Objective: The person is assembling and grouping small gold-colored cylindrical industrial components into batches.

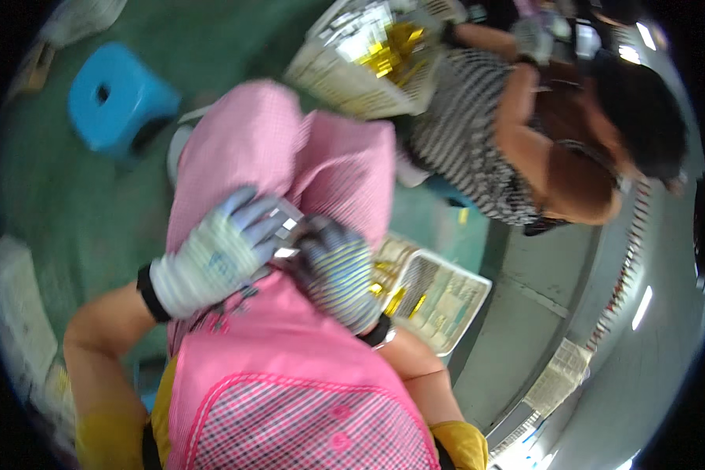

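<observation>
Over my lap, which a pink checked apron (305, 392) covers, my two gloved hands meet. My left hand (219, 254), in a pale glove with bluish-grey fingers, closes on a small shiny silvery piece (288, 224). Right against the other side of that piece is my right hand (337, 270), in a striped glove with dark fingertips, its fingers curled in on the piece. Motion blur and the fingers hide much of the piece, so its kind is unclear.
By my right side stands a white crate (446, 301) with shiny gold pieces. A larger white basket (360, 90) ahead holds gold and silvery pieces. A co-worker (517, 141) sits at the right. A blue stool (117, 98) stands on the green floor ahead left.
</observation>
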### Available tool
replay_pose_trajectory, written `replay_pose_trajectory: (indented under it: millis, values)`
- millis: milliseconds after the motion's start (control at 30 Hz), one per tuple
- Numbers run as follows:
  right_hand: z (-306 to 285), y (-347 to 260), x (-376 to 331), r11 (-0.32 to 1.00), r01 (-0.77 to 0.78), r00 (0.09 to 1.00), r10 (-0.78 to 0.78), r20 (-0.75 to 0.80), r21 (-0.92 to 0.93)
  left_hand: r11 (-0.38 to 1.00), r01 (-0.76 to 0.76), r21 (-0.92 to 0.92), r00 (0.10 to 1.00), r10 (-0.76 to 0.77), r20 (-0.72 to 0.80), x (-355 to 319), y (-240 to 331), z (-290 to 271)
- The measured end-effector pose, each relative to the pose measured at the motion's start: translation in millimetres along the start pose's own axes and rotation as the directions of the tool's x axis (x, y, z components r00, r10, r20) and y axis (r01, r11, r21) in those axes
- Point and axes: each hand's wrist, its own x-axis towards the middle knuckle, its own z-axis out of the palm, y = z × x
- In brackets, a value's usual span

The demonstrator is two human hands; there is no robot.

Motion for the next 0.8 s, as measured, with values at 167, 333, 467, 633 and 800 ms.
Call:
replay_pose_trajectory:
  millis: [167, 333, 467, 633, 800]
  values:
    - [5, -2, -5, 1.000, 0.006, 0.998, -0.004, -0.069, 0.018, 0.984, -0.024, 0.174, 0.995, 0.040, -0.087, -10, -7, 12]
    - [5, -11, -10, 0.999, -0.042, 0.996, 0.039, -0.085, -0.033, 0.972, -0.057, 0.227, 0.988, 0.088, -0.131, -16, -12, 19]
    - [3, -9, -5, 1.000, -0.001, 1.000, 0.002, -0.022, 0.018, 0.981, 0.006, 0.196, 1.000, -0.001, -0.027, -20, -14, 14]
    - [-30, -11, -1, 0.988, -0.072, 0.997, 0.074, -0.014, 0.138, 0.958, -0.002, 0.288, 1.000, 0.008, -0.018, -14, -19, 12]
    - [-47, -3, -3, 0.865, -0.173, 0.931, 0.299, -0.208, 0.471, 0.992, 0.018, 0.127, 0.996, -0.007, -0.087, -19, -23, 1]
